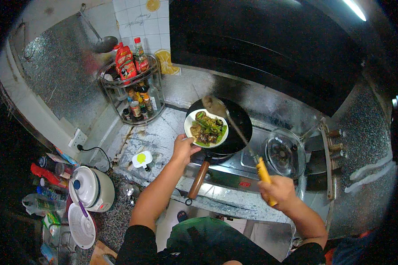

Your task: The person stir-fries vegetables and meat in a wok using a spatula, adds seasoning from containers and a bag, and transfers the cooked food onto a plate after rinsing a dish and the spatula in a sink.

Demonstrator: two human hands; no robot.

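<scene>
My left hand (184,149) grips the near left rim of a white plate (188,125), which holds cooked food with green pepper pieces (208,128). The plate is over the left part of a black wok (239,121) on the stove. From the wok a wooden handle (199,179) points toward me. My right hand (278,192) is closed around the yellow handle (264,172) of a long metal spatula (239,130). Its brownish, blurred head (214,106) is just beyond the plate, above the wok; I cannot tell whether the two touch.
A glass lid (285,152) lies on the stove's right side. Bottles (124,66) and jars fill a corner rack (132,119) at the back left. A white cooker (102,190), a white strainer basket (82,226) and a wooden board (101,252) stand at left. A dark range hood (265,48) hangs above.
</scene>
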